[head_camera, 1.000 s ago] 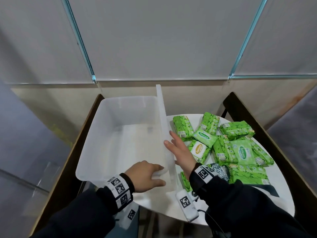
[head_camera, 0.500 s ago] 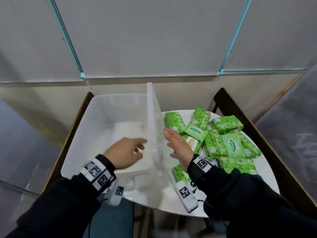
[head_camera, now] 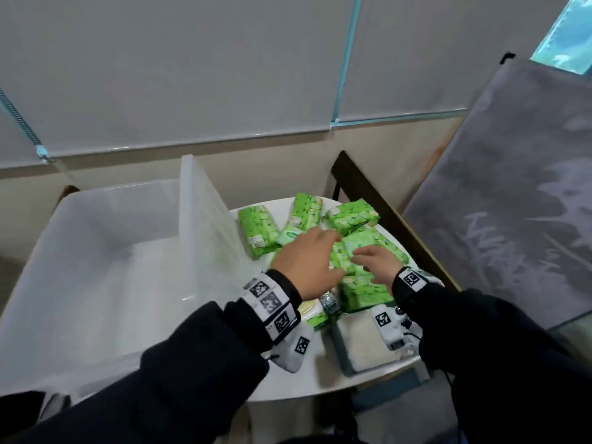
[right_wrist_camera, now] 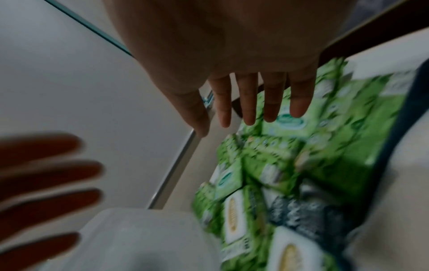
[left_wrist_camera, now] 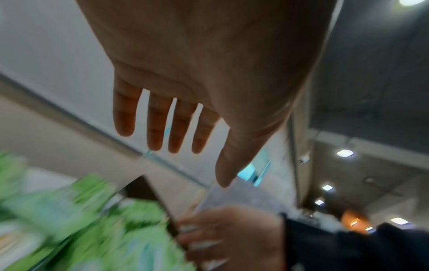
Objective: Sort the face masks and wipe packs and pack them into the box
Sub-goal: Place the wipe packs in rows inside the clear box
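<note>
Your left hand [head_camera: 306, 262] and right hand [head_camera: 376, 264], fingers spread, holding nothing, hover over the green packs [head_camera: 358, 241] on the worktop [head_camera: 320, 379]; box [head_camera: 96, 251] left of both hands.

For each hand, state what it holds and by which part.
Nothing is held: the left hand and right hand hover with straight fingers over the green packs.

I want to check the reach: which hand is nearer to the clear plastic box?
Left. The left hand is over the green packs beside the box; the right hand is farther right.
</note>
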`<state>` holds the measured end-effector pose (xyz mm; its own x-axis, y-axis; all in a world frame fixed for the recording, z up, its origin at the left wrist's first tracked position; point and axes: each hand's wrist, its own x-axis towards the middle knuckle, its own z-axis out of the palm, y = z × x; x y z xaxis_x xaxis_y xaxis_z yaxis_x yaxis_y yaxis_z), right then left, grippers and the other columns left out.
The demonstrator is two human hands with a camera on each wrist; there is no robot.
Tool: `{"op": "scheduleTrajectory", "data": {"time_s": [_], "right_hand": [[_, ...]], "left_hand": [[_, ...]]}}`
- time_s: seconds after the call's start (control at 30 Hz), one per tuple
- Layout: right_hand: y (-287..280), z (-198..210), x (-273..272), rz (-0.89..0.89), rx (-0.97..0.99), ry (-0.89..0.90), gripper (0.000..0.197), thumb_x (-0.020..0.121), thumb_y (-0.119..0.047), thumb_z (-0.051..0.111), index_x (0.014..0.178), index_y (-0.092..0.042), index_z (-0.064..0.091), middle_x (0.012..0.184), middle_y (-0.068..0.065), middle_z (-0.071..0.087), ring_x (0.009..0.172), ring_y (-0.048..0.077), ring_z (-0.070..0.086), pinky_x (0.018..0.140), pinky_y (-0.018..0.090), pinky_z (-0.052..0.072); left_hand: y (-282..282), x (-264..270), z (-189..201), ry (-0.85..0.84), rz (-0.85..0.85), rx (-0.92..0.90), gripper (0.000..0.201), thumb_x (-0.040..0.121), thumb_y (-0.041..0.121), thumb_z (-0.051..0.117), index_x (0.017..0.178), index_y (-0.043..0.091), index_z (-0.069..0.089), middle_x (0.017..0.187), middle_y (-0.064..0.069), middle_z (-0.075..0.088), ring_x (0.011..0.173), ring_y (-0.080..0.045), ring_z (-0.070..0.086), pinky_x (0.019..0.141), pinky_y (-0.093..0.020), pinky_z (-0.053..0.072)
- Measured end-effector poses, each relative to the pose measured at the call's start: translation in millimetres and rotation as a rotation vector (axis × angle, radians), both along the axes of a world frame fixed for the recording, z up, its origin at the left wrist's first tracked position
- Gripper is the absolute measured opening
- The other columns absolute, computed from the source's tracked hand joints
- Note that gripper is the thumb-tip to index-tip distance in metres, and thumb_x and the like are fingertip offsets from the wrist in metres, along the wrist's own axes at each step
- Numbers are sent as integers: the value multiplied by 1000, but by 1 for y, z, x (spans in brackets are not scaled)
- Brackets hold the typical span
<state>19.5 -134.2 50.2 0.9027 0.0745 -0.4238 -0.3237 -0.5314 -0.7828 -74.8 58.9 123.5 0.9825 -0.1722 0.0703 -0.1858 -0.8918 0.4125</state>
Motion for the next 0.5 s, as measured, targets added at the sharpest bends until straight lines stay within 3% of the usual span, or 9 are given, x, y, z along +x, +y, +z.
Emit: {"op": "scheduleTrajectory", "data": {"time_s": [0.07, 0.13, 0.2, 0.33, 0.5], "right_hand": [[-30, -21, 9, -7, -76, -9, 28, 88, -20, 76, 115, -13, 69, 118, 11, 68, 93, 20, 60, 70, 29, 46], [-55, -41, 17, 22, -130, 14, 30, 86, -17, 78, 115, -14, 69, 123, 13, 68, 102, 24, 63, 83, 30, 48], [-76, -57, 25, 98, -215, 26, 35, 87, -21, 77, 120, -18, 66, 129, 7, 65, 114, 24, 61, 89, 28, 44], [-98, -76, 55, 289, -339, 58, 40, 87, -28, 77, 124, -24, 64, 135, 0, 62, 118, 20, 61, 90, 25, 45], [-83, -86, 107, 291, -188, 92, 45, 87, -38, 76, 126, -19, 64, 130, 5, 65, 104, 19, 63, 87, 30, 49]], "left_hand": [[-12, 23, -54, 197, 45, 79, 76, 85, 48, 70, 150, 24, 39, 148, -7, 45, 131, -29, 49, 103, -44, 48], [-16, 36, -104, 351, 87, 160, 87, 82, 52, 72, 153, 21, 33, 151, -10, 41, 133, -34, 46, 104, -48, 48], [-18, 41, -145, 448, 114, 192, 90, 81, 53, 74, 153, 19, 31, 153, -11, 38, 135, -34, 45, 105, -48, 47], [-10, 56, -195, 430, 343, 110, 84, 86, 53, 66, 155, 19, 33, 160, -10, 31, 141, -33, 39, 110, -43, 42], [17, 103, -210, 365, 715, 55, 95, 80, 63, 68, 155, 17, 29, 157, -10, 36, 137, -32, 43, 107, -45, 44]]}}
